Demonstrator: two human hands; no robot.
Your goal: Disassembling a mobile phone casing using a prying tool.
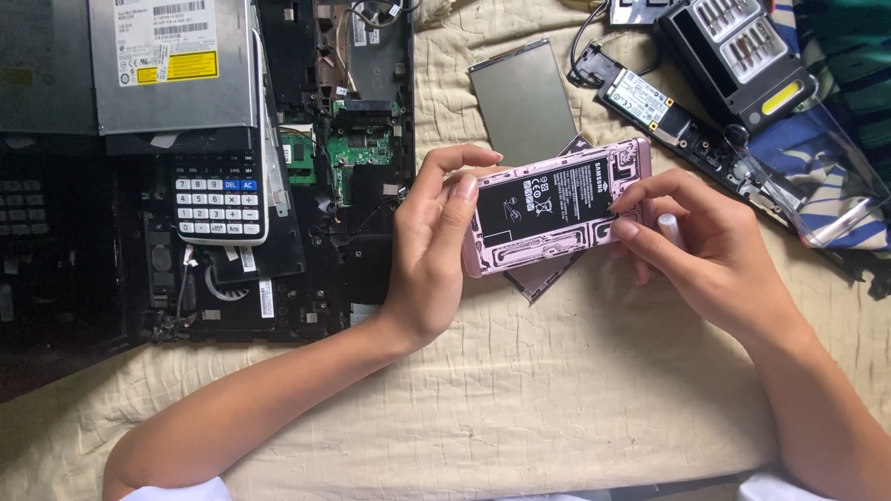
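Centrally, your 2 hands held an opened pink phone [557, 209] above the cream quilted cloth [557, 390], its back cover off so that the black battery [555, 195] and the pink inner frame faced the camera. Your left hand [436, 250] grasped the phone's left end, with the thumb laid across the frame near the battery's edge and the other fingers curled behind. Your right hand [696, 250] gripped the right end, its fingertips [624, 229] pressed on the frame just beside the battery; a small white cylindrical object [670, 227] was tucked in this hand, though you could not tell from this view what it was. Directly beneath the phone lay a dark flat panel [548, 278], partly covered, and just above it a grey rectangular panel [522, 100] rested on the cloth. To your left sat a disassembled black laptop [306, 186] with its green circuit board [357, 148] exposed; a calculator [221, 195] lay on it, below a silver optical drive [172, 65]. To your upper right, well apart from the phone, were a narrow circuit card [640, 97] in a black carrier, a black screwdriver bit case [738, 56] and a clear plastic lid [826, 190].
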